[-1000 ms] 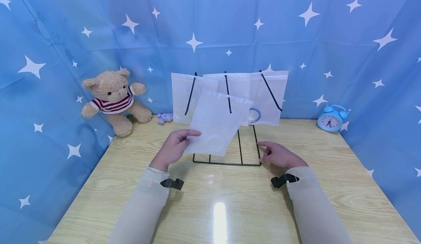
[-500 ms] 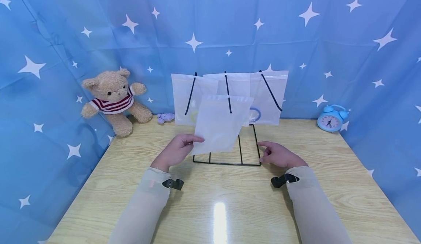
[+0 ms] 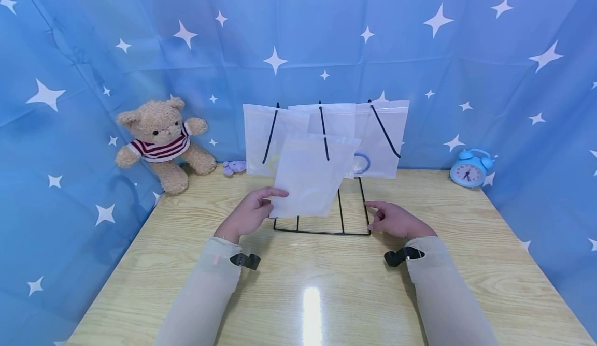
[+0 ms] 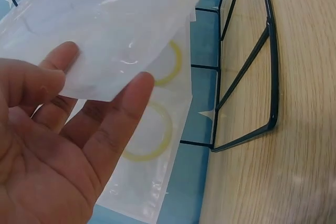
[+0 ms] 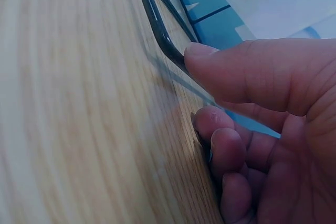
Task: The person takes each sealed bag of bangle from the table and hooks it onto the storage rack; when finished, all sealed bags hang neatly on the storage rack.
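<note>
In the head view my left hand [image 3: 247,212] holds the lower left corner of a white translucent zip bag [image 3: 312,175] that hangs on the middle hook of a black wire display rack [image 3: 342,214]. The left wrist view has the bag [image 4: 121,35] between the thumb and fingers of the left hand [image 4: 58,150]. My right hand [image 3: 396,219] grips the right side of the rack's base; its thumb lies on the black wire [image 5: 157,30] in the right wrist view. Behind the held bag hangs another bag [image 4: 142,182] with yellow rings [image 4: 168,135].
On the rack's right hook hangs a bag [image 3: 387,128] with a blue-purple ring [image 3: 361,163]. A teddy bear [image 3: 160,139] and a small purple toy [image 3: 234,168] sit back left. A blue alarm clock [image 3: 468,169] stands back right, before a starry curtain [image 3: 322,35].
My left hand has shifted slightly right with the bag's lower corner, and the bag's top edge sits a little lower. The right hand stays on the rack.
</note>
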`<action>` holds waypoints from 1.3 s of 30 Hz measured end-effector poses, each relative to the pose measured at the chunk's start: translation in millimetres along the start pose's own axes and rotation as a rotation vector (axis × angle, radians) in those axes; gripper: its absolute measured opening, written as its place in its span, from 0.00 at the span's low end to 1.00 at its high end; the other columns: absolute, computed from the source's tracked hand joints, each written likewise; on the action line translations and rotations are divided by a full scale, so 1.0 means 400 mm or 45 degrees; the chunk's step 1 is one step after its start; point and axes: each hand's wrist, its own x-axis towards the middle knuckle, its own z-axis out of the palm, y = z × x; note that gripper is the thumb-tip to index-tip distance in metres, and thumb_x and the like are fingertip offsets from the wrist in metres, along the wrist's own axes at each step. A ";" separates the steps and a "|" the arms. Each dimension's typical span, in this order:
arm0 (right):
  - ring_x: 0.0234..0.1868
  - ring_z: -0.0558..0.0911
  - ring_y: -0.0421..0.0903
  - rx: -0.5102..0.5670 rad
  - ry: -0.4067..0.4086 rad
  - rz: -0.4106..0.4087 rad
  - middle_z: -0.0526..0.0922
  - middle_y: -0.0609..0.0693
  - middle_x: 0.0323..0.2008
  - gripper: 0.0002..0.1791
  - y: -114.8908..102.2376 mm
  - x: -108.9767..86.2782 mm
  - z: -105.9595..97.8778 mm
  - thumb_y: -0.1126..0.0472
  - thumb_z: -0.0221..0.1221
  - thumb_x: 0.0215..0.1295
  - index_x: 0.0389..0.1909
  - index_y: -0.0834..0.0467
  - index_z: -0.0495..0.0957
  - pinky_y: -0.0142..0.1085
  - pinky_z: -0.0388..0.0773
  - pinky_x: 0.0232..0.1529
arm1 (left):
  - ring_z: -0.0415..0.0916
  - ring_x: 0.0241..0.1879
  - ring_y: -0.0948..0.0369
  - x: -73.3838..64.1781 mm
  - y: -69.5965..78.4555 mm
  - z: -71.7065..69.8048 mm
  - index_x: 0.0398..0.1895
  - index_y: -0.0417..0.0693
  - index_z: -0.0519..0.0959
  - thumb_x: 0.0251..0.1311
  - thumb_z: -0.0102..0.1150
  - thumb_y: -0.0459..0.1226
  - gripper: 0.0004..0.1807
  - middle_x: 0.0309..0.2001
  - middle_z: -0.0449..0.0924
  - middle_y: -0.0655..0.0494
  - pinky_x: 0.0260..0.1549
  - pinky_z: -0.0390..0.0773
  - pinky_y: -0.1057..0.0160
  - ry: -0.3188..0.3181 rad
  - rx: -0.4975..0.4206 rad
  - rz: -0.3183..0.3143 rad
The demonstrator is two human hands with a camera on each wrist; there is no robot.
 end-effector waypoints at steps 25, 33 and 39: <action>0.34 0.74 0.50 -0.040 0.007 -0.031 0.77 0.52 0.35 0.44 0.007 0.003 0.001 0.60 0.70 0.66 0.80 0.62 0.62 0.42 0.70 0.37 | 0.80 0.33 0.36 0.011 -0.008 0.010 0.73 0.49 0.75 0.78 0.38 0.24 0.27 0.62 0.77 0.36 0.49 0.84 0.35 0.080 -0.146 0.004; 0.34 0.73 0.50 -0.038 0.005 -0.034 0.77 0.53 0.34 0.44 0.003 -0.001 0.002 0.60 0.69 0.66 0.80 0.62 0.62 0.42 0.70 0.36 | 0.72 0.23 0.54 0.014 -0.005 0.019 0.76 0.48 0.71 0.76 0.40 0.23 0.30 0.30 0.74 0.41 0.49 0.86 0.39 0.114 -0.230 0.061; 0.35 0.74 0.49 -0.054 -0.001 -0.035 0.77 0.52 0.35 0.44 0.003 0.001 0.001 0.59 0.69 0.66 0.80 0.61 0.62 0.41 0.70 0.37 | 0.83 0.49 0.47 0.016 0.008 0.027 0.79 0.45 0.67 0.75 0.40 0.21 0.31 0.55 0.79 0.32 0.53 0.81 0.33 0.119 -0.329 0.118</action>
